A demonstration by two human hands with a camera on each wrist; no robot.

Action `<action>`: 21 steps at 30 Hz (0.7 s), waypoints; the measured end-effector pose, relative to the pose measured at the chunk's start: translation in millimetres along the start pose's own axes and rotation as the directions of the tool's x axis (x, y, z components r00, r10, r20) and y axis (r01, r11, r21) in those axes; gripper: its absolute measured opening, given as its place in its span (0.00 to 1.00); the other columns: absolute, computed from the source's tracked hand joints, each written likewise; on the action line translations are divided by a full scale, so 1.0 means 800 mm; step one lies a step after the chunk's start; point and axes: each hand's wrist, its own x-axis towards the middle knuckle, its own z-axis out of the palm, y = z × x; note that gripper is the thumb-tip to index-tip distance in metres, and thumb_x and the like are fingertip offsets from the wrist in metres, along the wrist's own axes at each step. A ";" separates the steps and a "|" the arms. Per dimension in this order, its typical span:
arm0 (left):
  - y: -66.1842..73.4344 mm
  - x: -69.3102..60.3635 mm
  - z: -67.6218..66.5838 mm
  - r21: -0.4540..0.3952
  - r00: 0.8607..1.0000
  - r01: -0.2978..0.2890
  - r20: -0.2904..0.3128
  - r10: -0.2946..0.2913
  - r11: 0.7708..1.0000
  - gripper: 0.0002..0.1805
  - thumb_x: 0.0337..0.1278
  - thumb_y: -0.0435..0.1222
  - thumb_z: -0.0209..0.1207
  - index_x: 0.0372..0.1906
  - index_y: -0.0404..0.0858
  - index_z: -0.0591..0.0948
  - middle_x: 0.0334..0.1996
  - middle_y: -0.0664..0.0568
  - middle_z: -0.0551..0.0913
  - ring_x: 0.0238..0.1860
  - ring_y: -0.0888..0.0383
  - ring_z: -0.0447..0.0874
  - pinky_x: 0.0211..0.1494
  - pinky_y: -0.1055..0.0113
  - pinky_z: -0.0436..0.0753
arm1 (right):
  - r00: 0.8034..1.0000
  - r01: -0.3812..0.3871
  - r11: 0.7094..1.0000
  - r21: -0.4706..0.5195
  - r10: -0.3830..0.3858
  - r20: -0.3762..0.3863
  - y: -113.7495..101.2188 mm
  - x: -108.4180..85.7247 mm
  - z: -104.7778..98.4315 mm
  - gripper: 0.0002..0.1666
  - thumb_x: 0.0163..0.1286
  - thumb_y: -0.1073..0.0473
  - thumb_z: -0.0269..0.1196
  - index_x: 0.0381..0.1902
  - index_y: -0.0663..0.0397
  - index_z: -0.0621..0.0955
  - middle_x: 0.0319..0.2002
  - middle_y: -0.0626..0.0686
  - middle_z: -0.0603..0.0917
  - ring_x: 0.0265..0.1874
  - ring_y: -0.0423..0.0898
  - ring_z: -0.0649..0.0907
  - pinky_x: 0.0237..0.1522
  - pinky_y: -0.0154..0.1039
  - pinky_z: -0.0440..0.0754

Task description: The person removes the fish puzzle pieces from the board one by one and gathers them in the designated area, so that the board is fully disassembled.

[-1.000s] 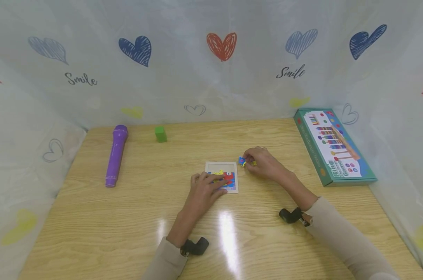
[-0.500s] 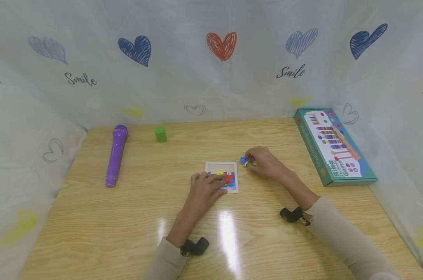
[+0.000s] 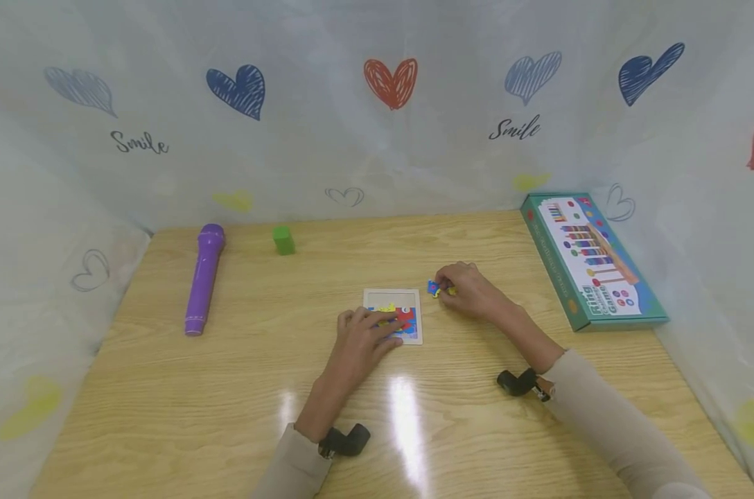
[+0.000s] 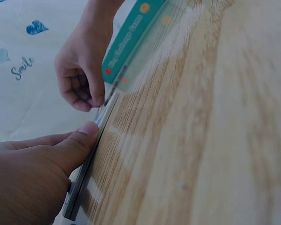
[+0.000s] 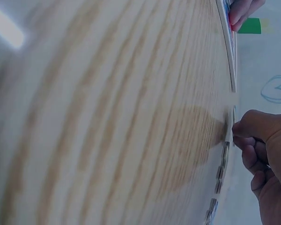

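A small square jigsaw puzzle in a pale wooden tray (image 3: 421, 326) lies on the table, its lower part filled with red, blue and yellow pieces and its upper part bare. My left hand (image 3: 366, 339) rests on it with fingers stretched across the picture. In the left wrist view the thumb lies along the tray's edge (image 4: 88, 171). Just right of the tray, my right hand (image 3: 468, 291) pinches a blue puzzle piece (image 3: 433, 287) with a yellow edge, low at the tabletop. Yellow puzzle pieces (image 3: 452, 291) show partly under that hand. More loose pieces (image 5: 219, 173) lie beside it in the right wrist view.
A purple toy microphone (image 3: 204, 281) lies at the left of the wooden table (image 3: 227, 395). A green block (image 3: 283, 240) stands near the back edge. At the right lies a green game box (image 3: 592, 263). A white curtain (image 3: 314, 138) with hearts hangs behind.
The right hand and its blue piece have shifted very slightly away from the tray. The left hand stays on the puzzle. The head view has moved a little.
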 end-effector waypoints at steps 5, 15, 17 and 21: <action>0.001 0.000 -0.001 0.001 1.000 0.012 0.017 -0.012 1.000 0.18 0.64 0.50 0.63 0.54 0.49 0.87 0.57 0.57 0.83 0.47 0.57 0.74 0.57 0.49 0.65 | 1.000 0.010 1.000 0.002 -0.010 0.001 0.002 0.000 0.003 0.10 0.58 0.72 0.64 0.38 0.62 0.83 0.33 0.50 0.84 0.37 0.50 0.78 0.44 0.48 0.67; 0.001 0.000 0.000 0.013 1.000 0.000 0.012 0.000 1.000 0.17 0.63 0.50 0.64 0.54 0.51 0.87 0.56 0.59 0.83 0.50 0.56 0.74 0.56 0.49 0.65 | 1.000 -0.016 1.000 0.002 0.016 0.002 -0.002 -0.006 0.002 0.08 0.62 0.70 0.64 0.40 0.62 0.83 0.34 0.51 0.84 0.39 0.50 0.78 0.44 0.45 0.64; 0.001 0.000 0.000 0.006 1.000 -0.001 0.008 0.001 1.000 0.17 0.63 0.49 0.64 0.54 0.51 0.87 0.56 0.58 0.84 0.49 0.56 0.74 0.56 0.49 0.65 | 1.000 -0.008 1.000 -0.005 0.008 -0.005 -0.004 -0.007 0.002 0.08 0.63 0.70 0.64 0.41 0.62 0.83 0.35 0.51 0.84 0.39 0.49 0.78 0.43 0.45 0.64; 0.001 0.000 -0.001 0.005 1.000 0.003 0.011 -0.003 1.000 0.16 0.63 0.49 0.64 0.53 0.52 0.88 0.56 0.58 0.84 0.48 0.56 0.74 0.56 0.49 0.64 | 1.000 0.026 1.000 0.003 -0.026 -0.017 -0.010 -0.011 0.002 0.09 0.63 0.70 0.64 0.42 0.63 0.83 0.37 0.52 0.85 0.39 0.50 0.79 0.43 0.45 0.66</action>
